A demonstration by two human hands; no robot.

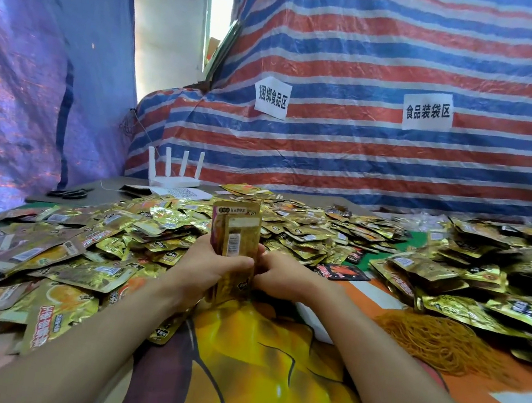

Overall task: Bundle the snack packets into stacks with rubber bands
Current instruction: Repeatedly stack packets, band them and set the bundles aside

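An upright stack of gold snack packets (236,231) stands on edge at the middle of the table. My left hand (205,267) grips it from the left, thumb across its front. On its right side my right hand (278,275) has its fingers curled against the stack. Loose gold packets (89,245) lie heaped over the left and far side of the table. More packets (471,279) are piled on the right. A heap of orange-brown rubber bands (442,339) lies to the right of my right forearm. I cannot tell whether a band is on the stack.
A white router with antennas (175,176) stands at the back on papers, with black scissors (69,192) to its left. A striped tarp (375,80) with paper signs hangs behind the table. An orange and yellow printed cloth (255,352) covers the near table.
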